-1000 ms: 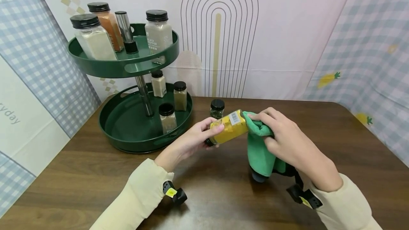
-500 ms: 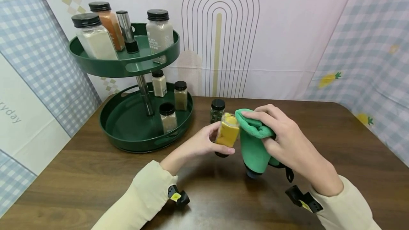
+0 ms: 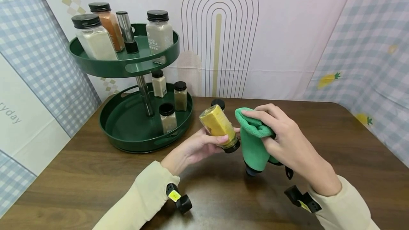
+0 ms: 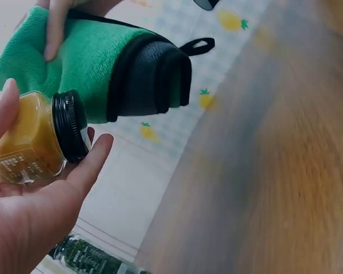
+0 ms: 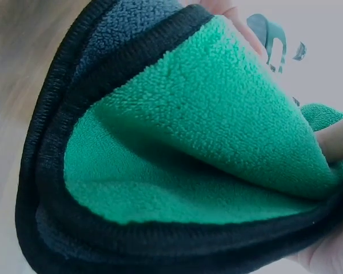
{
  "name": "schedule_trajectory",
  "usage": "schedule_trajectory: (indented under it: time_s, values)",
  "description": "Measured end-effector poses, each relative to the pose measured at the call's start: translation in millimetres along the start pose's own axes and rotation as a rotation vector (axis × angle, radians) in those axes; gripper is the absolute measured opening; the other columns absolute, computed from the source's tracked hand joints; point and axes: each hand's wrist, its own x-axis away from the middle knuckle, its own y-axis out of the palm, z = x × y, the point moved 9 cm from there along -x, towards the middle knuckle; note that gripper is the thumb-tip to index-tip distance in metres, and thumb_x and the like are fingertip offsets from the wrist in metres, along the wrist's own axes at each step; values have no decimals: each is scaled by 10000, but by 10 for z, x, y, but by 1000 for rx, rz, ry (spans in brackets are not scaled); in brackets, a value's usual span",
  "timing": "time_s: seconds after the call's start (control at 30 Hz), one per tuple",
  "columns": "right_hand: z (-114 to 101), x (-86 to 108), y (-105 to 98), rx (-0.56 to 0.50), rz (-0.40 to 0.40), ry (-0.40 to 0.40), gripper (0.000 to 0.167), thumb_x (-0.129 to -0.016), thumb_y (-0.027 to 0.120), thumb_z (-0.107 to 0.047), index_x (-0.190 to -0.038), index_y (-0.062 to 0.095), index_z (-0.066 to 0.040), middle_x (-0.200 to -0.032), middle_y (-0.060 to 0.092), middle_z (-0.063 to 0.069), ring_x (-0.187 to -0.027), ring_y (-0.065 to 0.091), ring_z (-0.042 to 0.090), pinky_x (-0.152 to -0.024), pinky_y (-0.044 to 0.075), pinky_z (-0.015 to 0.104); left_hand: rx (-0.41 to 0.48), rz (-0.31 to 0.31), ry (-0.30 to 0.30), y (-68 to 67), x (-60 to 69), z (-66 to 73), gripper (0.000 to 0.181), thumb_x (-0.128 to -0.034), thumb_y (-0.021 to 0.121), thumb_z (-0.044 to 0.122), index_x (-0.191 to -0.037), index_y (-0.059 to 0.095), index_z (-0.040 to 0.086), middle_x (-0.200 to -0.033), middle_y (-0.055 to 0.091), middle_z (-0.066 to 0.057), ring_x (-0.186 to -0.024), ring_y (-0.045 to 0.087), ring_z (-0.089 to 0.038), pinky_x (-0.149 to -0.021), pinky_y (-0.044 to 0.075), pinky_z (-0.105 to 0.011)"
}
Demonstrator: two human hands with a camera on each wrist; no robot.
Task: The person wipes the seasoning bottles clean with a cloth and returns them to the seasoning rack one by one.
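In the head view my left hand (image 3: 198, 147) grips a glass spice jar (image 3: 218, 120) of yellow powder. The jar tilts, its black cap pointing down to the right and its base up to the left. The left wrist view shows the jar (image 4: 31, 137) between thumb and fingers, with white print on the glass. Just to the right, my right hand (image 3: 284, 136) pinches a folded green cloth (image 3: 254, 146) with black edging and a dark grey underside, which hangs down. Jar and cloth look apart in the head view. Folds of the cloth (image 5: 206, 114) fill the right wrist view.
A two-tier green rack (image 3: 143, 144) stands at the left. Its top tray (image 3: 105, 67) bears larger jars; several small jars sit on the lower tier. Behind the held jar stands another black-capped jar (image 3: 218, 103), mostly hidden. The wooden table (image 3: 319, 123) runs back to a fabric backdrop.
My left hand has turned the yellow jar: its base now leans up left instead of toward the cloth. The jar has moved off the cloth. The right hand shifted slightly left, then stayed nearly still.
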Motion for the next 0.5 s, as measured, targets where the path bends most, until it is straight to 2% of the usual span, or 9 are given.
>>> schedule_trajectory:
  time_s: [0.1,0.2,0.27,0.43,0.5]
  values:
    - [-6,0,4,2,0,-4,650,-725,441,187,-1238,600,-179,-1112,561,25,-1022,535,171,-802,412,215,-97,48,0,-36,-16,-16,434,-869,562,24,-1269,425,121,-1324,527,-137,-1155,508,-182,-1029,350,-441]
    - [-8,1,6,9,0,-8,656,-724,437,190,-1241,598,-180,-1118,558,33,-1028,530,176,-789,406,225,-281,128,16,-99,-34,-19,507,-840,636,78,-1294,420,144,-1255,575,-116,-1121,532,-172,-991,379,-411]
    - [-8,3,12,15,-5,-10,667,-718,422,194,-1239,598,-184,-1121,556,33,-1037,522,176,-788,403,238,-435,168,59,-123,-44,17,538,-808,694,103,-1279,439,162,-1207,589,-105,-1079,544,-168,-958,403,-394]
    - [6,8,70,58,-57,-30,700,-677,378,199,-1196,630,-198,-1126,554,29,-1071,494,181,-802,414,286,-869,271,199,-133,-10,201,515,-675,827,119,-1090,533,198,-1011,620,-10,-921,556,-140,-820,455,-334]
    - [12,13,95,81,-81,-44,707,-659,374,204,-1173,647,-198,-1127,553,37,-1072,483,190,-796,419,307,-976,314,239,-137,16,273,502,-629,855,116,-1018,555,217,-950,627,19,-872,551,-130,-767,446,-313]
